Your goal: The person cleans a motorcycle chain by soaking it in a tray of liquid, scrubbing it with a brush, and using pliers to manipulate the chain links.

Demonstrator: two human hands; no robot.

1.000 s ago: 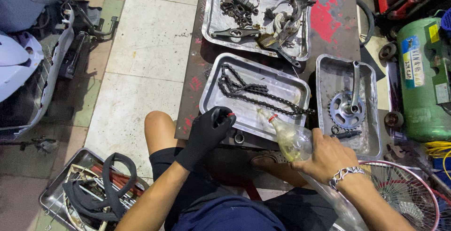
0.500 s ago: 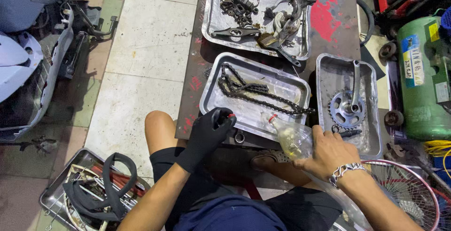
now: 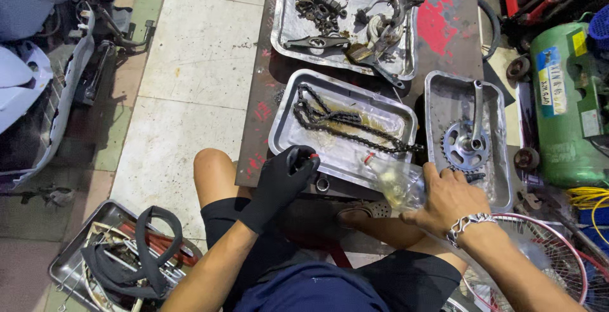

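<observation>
Three metal trays on a dark mat, far tray (image 3: 282, 26) of loose parts, right tray (image 3: 434, 106) with sprocket crank (image 3: 466, 144), gloved left hand (image 3: 284, 182) curled at middle tray (image 3: 282, 134) rim, grip contents unclear, bare right hand (image 3: 447, 198) wrapped around tilted clear oil bottle (image 3: 396, 179), greasy black chain (image 3: 342, 121) coiled in middle tray.

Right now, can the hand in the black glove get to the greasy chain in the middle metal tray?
Probably yes. The black-gloved left hand sits at the near rim of the metal tray, and the dark chain lies uncovered just beyond, with nothing between.
</observation>
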